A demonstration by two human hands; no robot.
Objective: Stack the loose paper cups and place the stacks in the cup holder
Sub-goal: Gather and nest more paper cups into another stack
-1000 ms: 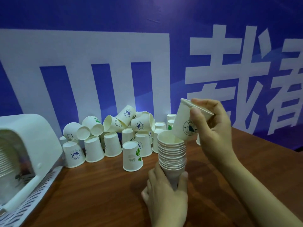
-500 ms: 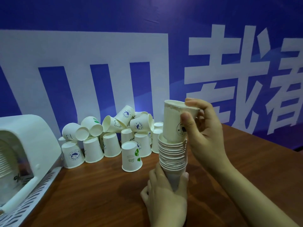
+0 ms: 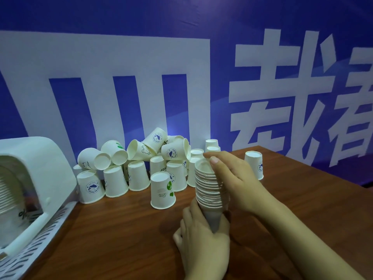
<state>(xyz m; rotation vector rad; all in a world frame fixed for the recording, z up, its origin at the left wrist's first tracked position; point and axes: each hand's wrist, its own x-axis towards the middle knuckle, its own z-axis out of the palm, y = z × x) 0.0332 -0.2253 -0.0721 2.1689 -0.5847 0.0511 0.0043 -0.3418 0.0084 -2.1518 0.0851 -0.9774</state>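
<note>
Paper rims, thin and rolled, ring the nested stack of cups (image 3: 210, 184), a ribbed white cone held upright above the wooden table (image 3: 302, 209); the left hand (image 3: 203, 237) curls round its smooth tapered base; the right hand (image 3: 236, 176) wraps the upper rims, thumb across the top cup's mouth; loose cups (image 3: 139, 160), some upside down, some on their sides, pile against the blue banner (image 3: 181, 37) behind; the glossy white, round-topped cup holder (image 3: 42, 162) sits at the table's left edge on a slotted tray (image 3: 42, 237).
</note>
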